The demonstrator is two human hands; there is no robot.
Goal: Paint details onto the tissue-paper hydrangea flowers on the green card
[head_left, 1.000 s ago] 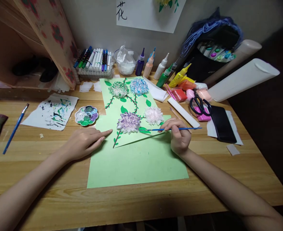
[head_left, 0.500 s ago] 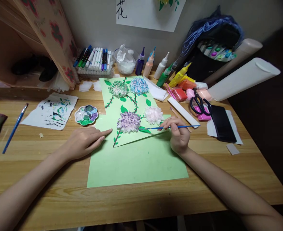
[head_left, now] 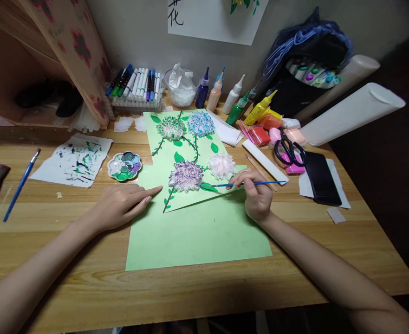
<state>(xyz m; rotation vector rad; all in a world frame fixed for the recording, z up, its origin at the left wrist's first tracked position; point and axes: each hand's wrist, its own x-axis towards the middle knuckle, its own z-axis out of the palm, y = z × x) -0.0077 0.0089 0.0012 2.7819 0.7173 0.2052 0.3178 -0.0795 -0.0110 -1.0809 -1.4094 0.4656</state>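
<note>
The purple-and-white paper flower (head_left: 186, 176) sits on the flower picture (head_left: 186, 200), which is a light green sheet; I take this flower as the centre of a clock, with twelve toward the wall. At four o'clock, just beside it, there is a painted green leaf (head_left: 210, 188). The thin blue paintbrush (head_left: 256, 183) lies across this leaf, its tip next to the flower; whether the tip touches the paper, I cannot tell. At three o'clock, the right hand (head_left: 258, 195) pinches the handle between thumb and fingers, with the other fingers curled. At eight o'clock, the left hand (head_left: 124, 204) is palm down, its index finger stretched to the picture's edge; how its hidden fingers stand, I cannot tell.

The pale pink flower (head_left: 222, 166) is near three o'clock, the blue one at one, the green one at eleven. A second green sheet (head_left: 199, 241) lies partly beneath, toward six. Farther out, the paint palette (head_left: 111, 172) is at nine, the marker pens (head_left: 138, 86) at eleven, and the black-handled scissors (head_left: 284, 155) between two and three.
</note>
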